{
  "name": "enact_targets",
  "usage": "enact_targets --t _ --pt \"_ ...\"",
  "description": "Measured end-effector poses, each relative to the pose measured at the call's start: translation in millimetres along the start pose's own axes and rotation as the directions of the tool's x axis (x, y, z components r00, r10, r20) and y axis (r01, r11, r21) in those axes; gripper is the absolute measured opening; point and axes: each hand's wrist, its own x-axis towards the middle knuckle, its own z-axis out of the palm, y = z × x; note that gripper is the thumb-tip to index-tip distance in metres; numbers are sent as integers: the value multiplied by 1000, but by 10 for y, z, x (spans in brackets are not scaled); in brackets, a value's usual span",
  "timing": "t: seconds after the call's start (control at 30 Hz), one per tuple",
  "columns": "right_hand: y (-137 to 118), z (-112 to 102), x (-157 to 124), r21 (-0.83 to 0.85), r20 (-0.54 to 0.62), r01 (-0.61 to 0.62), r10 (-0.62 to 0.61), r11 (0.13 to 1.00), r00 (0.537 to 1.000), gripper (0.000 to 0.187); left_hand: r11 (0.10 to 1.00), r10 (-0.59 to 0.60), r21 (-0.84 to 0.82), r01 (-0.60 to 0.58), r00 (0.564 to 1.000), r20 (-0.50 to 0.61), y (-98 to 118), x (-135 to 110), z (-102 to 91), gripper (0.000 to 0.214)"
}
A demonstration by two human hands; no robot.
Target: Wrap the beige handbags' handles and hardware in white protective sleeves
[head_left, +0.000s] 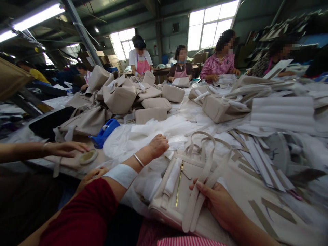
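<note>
My left hand (158,146), at the end of a red sleeve and a bracelet, is stretched out over crumpled white wrapping (128,136). Its fingers are curled closed, and whatever they may hold is hidden. Near my lap lies a beige handbag (187,184) with a gold zip (179,184) on its front. My right hand (216,200) grips the bag's pale strap (196,201) between thumb and fingers, with the strap ends hanging below. The bag's handles (202,138) stand up in loops. A white wrapped roll-shaped piece (173,176) runs beside the zip.
At left, a co-worker's hands (65,149) are by a tape roll (88,156) and a blue tape dispenser (105,131). Beige bags (119,99) are heaped beyond. Strips (263,164) and foam sheet (282,112) lie at right. Several people work across the table.
</note>
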Motion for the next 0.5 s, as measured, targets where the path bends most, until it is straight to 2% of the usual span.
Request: enact_targets --t 0.1,0.17,0.23,0.37,0.5 --pt "-5 -9 3 7 7 5 -5 1000 1000 40 972 -219 -108 207 970 -108 -87 104 -21 25" --pt "-7 -12 6 7 15 8 -8 1000 1000 39 917 -369 -225 330 916 -160 -153 123 -68 37" --pt "-3 -16 13 4 21 5 -5 1000 1000 38 843 -480 -357 402 862 -164 -194 111 -107 46" --pt "16 -23 30 5 32 -3 3 1000 999 39 672 -603 -595 441 793 -93 -188 59 -111 44" --pt "31 -18 36 10 34 -6 6 1000 999 39 521 -632 -751 405 775 -20 -145 37 -101 34"
